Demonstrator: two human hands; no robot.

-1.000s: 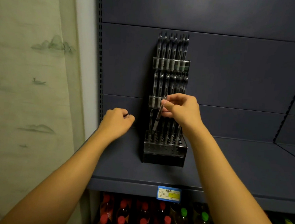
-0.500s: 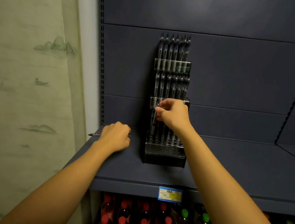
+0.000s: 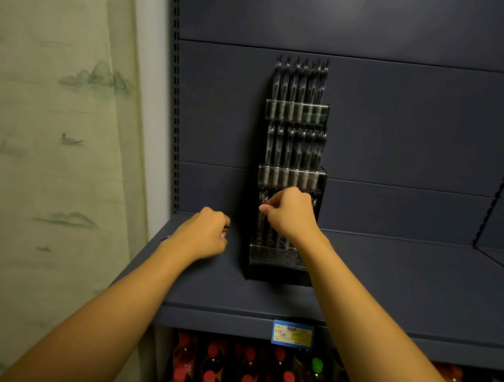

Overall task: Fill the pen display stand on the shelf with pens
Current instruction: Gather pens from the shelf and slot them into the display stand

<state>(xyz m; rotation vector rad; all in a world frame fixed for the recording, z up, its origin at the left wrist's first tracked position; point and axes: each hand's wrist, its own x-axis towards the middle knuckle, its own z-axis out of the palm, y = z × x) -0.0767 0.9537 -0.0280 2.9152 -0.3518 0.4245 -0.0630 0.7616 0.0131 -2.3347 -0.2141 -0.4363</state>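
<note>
Now, with our right hand (image 3: 291, 213) pinching a pen (image 3: 261, 218) over the pen display stand's (image 3: 281, 268) lowest tier on the shelf (image 3: 388, 280), we seat it plumb, left hand (image 3: 203, 235) apparently clutching spares.

A blue and yellow price label (image 3: 292, 334) was fixed to the front edge of the shelf. Beneath that edge stood bottles with red caps (image 3: 249, 352) toward the left and bottles with green caps (image 3: 317, 365) toward the right. Beyond the shelf's left edge hung a pale green curtain (image 3: 46, 144) printed with faint hills and a boat.
</note>
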